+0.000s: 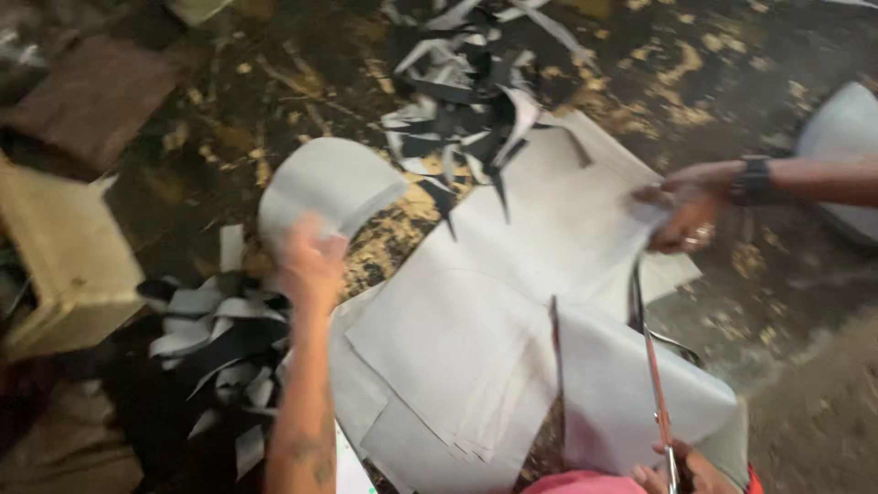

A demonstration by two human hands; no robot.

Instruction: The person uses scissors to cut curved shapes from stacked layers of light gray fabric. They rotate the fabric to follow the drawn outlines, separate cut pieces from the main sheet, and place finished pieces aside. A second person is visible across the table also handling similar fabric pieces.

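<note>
Scissors, long-bladed with a reddish shank, sit at five o'clock in the right hand, fingers closed on the handles. Left hand, at nine o'clock, grips a curved grey cut piece above grey sheets.

I see a dark, stained floor flecked with pale yellow crumbs, a beige box at the left, a brown slab far left, and black-and-white scrap heaps far centre and near left.
</note>
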